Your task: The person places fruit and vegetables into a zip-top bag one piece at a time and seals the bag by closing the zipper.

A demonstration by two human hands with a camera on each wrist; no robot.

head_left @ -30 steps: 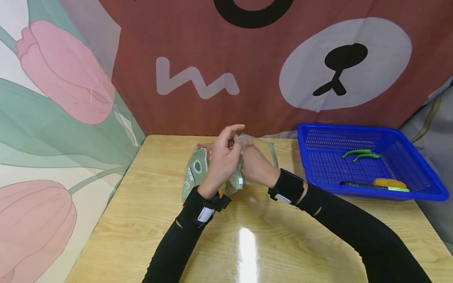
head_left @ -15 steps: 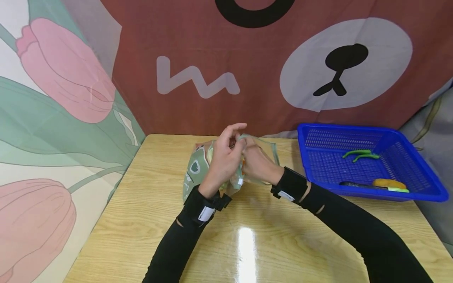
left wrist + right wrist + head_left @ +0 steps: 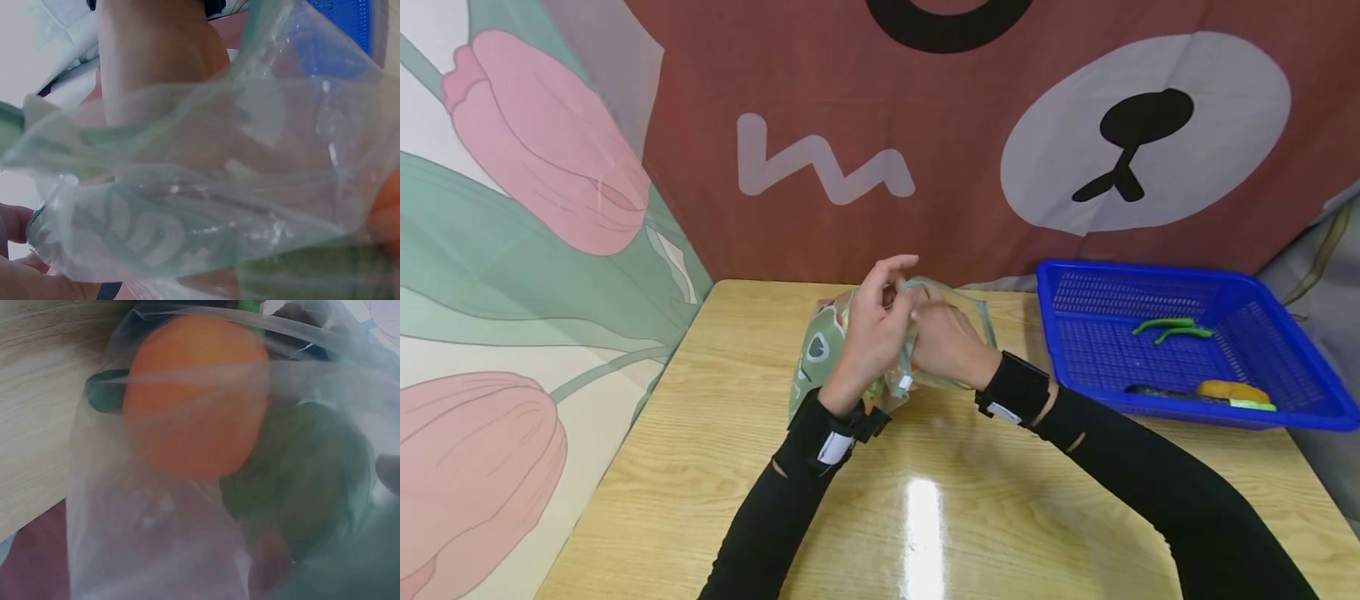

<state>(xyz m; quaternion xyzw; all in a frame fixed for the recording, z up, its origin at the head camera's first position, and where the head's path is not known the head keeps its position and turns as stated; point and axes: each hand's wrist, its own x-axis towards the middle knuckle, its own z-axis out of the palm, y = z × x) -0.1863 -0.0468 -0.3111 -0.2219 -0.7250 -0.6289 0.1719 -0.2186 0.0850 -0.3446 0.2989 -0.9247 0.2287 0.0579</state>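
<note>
A see-through plastic bag (image 3: pixel 816 354) with a green and white print stands on the table, partly behind my hands. My left hand (image 3: pixel 874 329) pinches its edge near the opening, index finger raised; its fingertips (image 3: pixel 19 278) show at the lower left of the left wrist view. My right hand (image 3: pixel 943 337) is curled at the bag's mouth and grips the plastic, its fingertips mostly hidden. Through the film in the right wrist view show a smooth orange round thing (image 3: pixel 197 394) and a larger green rounded thing (image 3: pixel 306 475).
A blue plastic basket (image 3: pixel 1052 325) stands on the right of the wooden table (image 3: pixel 700 500). It holds green chili peppers (image 3: pixel 1183 331), a dark long thing (image 3: pixel 1172 392) and a yellow-orange thing (image 3: pixel 1232 390). A printed cloth (image 3: pixel 820 242) hangs behind the table.
My right hand has shifted slightly at the bag's mouth, its fingers now more curled. My left hand keeps its place on the bag. The head view has tilted a little.
</note>
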